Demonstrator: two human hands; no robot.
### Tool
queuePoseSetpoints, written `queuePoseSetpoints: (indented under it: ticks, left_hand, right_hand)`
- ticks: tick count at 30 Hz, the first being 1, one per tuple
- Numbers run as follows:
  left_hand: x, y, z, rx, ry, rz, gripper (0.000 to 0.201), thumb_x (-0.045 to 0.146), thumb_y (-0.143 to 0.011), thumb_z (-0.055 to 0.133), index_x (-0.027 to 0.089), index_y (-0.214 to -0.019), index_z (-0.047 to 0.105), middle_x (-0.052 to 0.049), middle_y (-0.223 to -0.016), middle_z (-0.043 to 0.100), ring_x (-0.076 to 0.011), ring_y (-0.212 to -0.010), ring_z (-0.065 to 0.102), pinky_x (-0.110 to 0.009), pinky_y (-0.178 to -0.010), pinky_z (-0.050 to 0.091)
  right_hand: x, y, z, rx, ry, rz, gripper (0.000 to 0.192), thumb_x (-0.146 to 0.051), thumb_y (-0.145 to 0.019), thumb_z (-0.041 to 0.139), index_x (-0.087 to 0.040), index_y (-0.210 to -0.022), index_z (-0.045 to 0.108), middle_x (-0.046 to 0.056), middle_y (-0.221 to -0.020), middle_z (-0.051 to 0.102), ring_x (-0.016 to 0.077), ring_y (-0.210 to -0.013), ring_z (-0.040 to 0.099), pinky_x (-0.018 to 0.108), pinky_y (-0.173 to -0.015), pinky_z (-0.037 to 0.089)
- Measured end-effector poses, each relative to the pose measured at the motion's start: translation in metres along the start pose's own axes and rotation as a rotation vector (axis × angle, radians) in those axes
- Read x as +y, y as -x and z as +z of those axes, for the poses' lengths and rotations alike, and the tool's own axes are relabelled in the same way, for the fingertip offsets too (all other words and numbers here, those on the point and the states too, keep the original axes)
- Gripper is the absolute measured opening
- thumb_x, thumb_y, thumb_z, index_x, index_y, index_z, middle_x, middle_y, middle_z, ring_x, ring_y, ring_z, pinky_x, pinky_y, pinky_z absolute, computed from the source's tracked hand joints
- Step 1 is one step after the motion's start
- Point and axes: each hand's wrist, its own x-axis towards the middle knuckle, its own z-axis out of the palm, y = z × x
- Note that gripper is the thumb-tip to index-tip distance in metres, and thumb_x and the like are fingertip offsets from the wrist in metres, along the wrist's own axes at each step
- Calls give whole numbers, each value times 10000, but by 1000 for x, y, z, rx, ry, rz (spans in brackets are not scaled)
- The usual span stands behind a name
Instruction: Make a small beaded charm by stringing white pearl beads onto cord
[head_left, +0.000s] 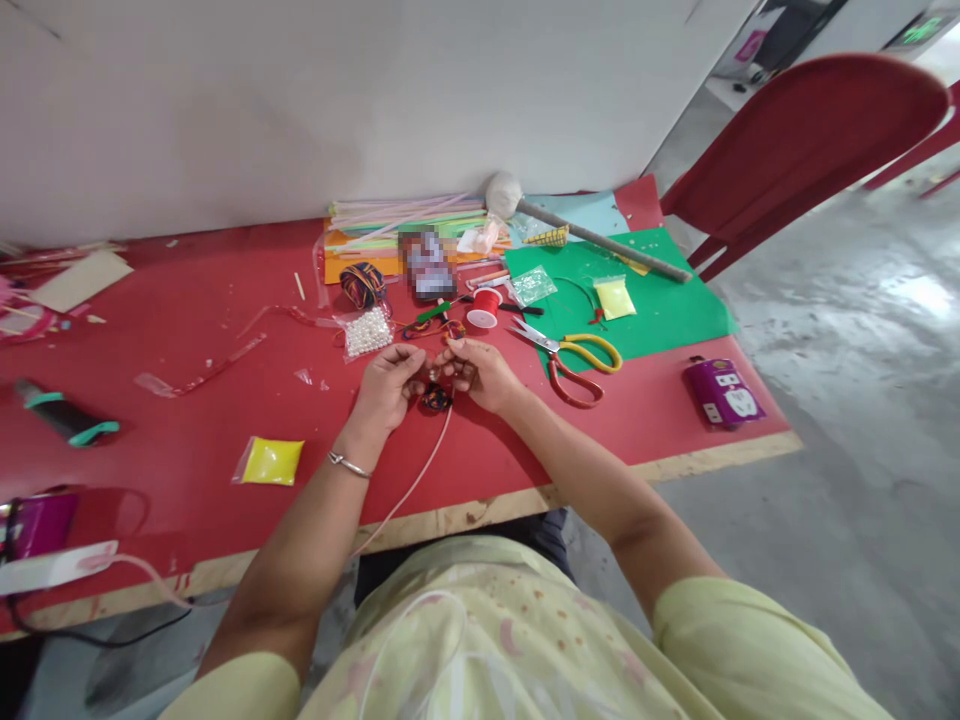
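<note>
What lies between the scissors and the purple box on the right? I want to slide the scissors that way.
Head view: nothing lies between the scissors and the purple box, only bare red table and the green sheet's edge.

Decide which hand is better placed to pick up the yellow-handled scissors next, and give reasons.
The right hand, probably. The yellow-handled scissors lie on the red table just to its right, with nothing between. The left hand would have to cross over it. Both hands pinch the thin pale cord.

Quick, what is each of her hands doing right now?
Left hand: fingers curled, pinching a small bead piece on the thin cord.
Right hand: fingers curled, pinching the same small piece from the other side.
</note>
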Motion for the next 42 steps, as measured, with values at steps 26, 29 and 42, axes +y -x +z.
queuePoseSetpoints:
  ticks: [26,29,42]
  left_hand:
    - [-3,10,6,-63,-300,177,175,298,-722,833,166,-824,784,-42,-771,724,-132,-685,623,-217,-624,494]
    - [-1,13,8,-93,-393,224,132,231,-714,827,160,-821,795,-45,-800,741,-159,-742,641,-243,-715,512]
    - [-4,7,1,-120,-275,123,275,398,-689,877,170,-824,800,-44,-691,728,-103,-532,550,-217,-508,422]
  right_hand:
    - [10,-6,-5,-51,463,-451,317,-505,-796,786,-211,-897,724,43,-1018,682,162,-941,632,293,-833,532]
    - [9,-5,-2,-56,476,-375,380,-548,-792,764,-197,-925,703,25,-892,688,140,-782,609,270,-724,513]
    - [12,-7,1,-35,429,-311,401,-554,-766,786,-187,-893,689,-12,-736,663,106,-617,592,223,-578,503]
